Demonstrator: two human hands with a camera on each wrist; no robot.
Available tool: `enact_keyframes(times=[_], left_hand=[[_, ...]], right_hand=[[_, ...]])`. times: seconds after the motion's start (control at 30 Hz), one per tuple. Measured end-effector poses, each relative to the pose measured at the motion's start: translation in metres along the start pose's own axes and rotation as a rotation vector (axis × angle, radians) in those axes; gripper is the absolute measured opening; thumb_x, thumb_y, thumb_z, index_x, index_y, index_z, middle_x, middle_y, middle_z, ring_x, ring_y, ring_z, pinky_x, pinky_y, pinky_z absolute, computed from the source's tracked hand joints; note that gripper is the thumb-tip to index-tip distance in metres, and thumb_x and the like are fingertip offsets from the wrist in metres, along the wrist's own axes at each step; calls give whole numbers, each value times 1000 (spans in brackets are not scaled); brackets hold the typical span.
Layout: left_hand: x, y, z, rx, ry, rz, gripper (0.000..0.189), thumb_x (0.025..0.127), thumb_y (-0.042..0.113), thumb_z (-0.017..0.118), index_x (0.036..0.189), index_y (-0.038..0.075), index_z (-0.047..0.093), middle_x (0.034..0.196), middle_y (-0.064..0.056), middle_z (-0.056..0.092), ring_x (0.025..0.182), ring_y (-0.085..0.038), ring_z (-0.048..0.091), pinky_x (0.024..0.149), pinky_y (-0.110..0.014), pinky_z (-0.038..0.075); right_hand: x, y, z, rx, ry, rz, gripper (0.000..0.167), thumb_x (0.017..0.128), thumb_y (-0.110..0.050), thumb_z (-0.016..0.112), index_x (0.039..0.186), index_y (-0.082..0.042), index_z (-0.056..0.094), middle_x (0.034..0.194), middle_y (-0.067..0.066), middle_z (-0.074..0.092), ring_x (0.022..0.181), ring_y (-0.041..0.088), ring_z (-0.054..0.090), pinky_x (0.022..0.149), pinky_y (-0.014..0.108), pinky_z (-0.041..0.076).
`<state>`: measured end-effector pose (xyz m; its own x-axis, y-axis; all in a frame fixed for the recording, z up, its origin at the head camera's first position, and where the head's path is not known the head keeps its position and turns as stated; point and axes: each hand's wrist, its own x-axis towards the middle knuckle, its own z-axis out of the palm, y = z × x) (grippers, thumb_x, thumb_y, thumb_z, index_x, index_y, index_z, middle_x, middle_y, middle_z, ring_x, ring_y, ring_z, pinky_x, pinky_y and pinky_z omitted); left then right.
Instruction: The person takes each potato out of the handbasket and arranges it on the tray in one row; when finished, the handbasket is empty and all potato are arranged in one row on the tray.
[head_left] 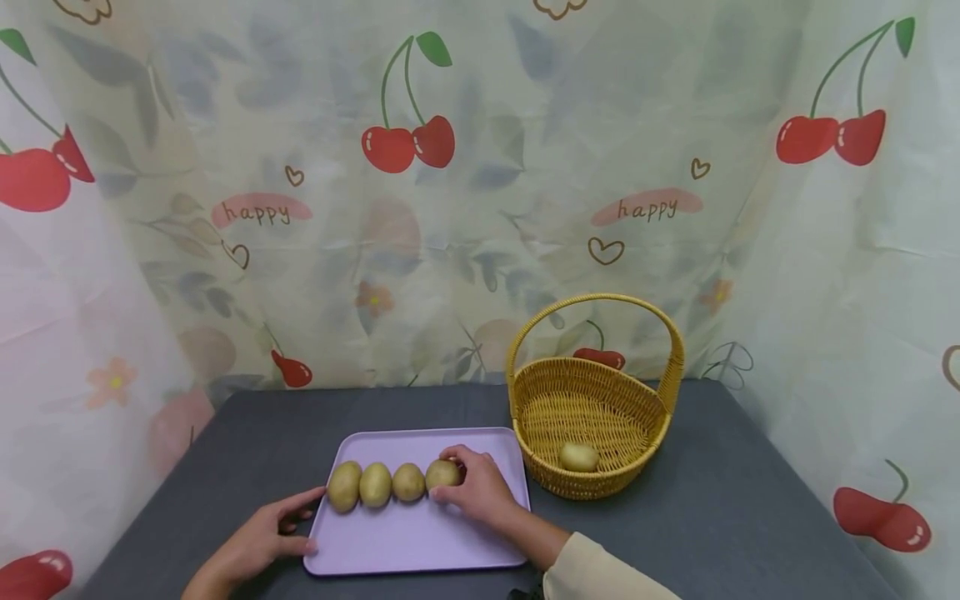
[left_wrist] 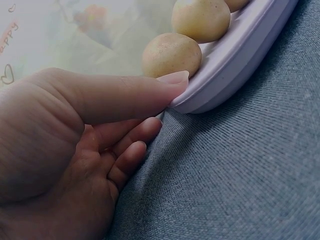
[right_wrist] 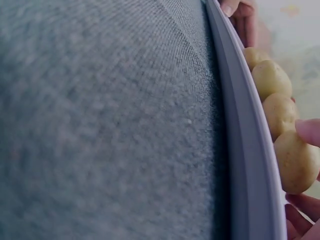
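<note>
A row of potatoes (head_left: pixel 376 485) lies side by side on a lilac tray (head_left: pixel 420 542), running from its left edge toward the right. My right hand (head_left: pixel 480 487) holds the rightmost potato (head_left: pixel 443 473) between thumb and fingers; in the right wrist view this potato (right_wrist: pixel 296 162) sits against its neighbour. Spread along the tray's left edge, my left hand (head_left: pixel 258 537) touches the rim with thumb and index finger. The left wrist view has the thumb (left_wrist: pixel 135 95) laid straight against the tray's corner, beside the leftmost potato (left_wrist: pixel 172 55).
A wicker basket (head_left: pixel 540 479) with a tall handle stands behind and right of the tray, with one potato (head_left: pixel 579 457) inside. Dark grey cloth (head_left: pixel 712 517) covers the table. Printed curtains (head_left: pixel 465 250) hang behind and at both sides.
</note>
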<state>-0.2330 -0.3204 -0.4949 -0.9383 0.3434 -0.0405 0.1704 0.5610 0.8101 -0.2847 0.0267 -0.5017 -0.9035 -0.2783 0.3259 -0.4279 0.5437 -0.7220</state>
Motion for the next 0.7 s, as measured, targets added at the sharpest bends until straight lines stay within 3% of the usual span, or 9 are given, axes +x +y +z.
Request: enact_keyframes(times=[0.23, 0.4, 0.7], left_hand=[[0, -1, 1, -1, 4, 4, 74, 79, 18, 79, 140, -8, 45, 126, -24, 56, 106, -30, 54, 80, -27, 45], [1, -1, 1, 2, -1, -2, 74, 79, 19, 79, 140, -7, 45, 126, -25, 56, 107, -31, 54, 80, -27, 44], [2, -3, 1, 3, 4, 1, 74, 79, 19, 79, 140, -6, 45, 125, -24, 56, 106, -29, 53, 80, -27, 44]], right_hand=[[-1, -2, -5, -10, -48, -23, 56, 70, -27, 87, 118, -10, 64, 110, 3, 65, 96, 22, 53, 83, 37, 41], [-4, -8, -13, -22, -78, -12, 59, 71, -26, 86, 122, -9, 62, 115, 8, 63, 101, 27, 54, 85, 40, 42], [-9, -34, -54, 6, -211, -41, 56, 79, -26, 82, 128, -13, 59, 129, 6, 56, 115, 31, 53, 91, 44, 44]])
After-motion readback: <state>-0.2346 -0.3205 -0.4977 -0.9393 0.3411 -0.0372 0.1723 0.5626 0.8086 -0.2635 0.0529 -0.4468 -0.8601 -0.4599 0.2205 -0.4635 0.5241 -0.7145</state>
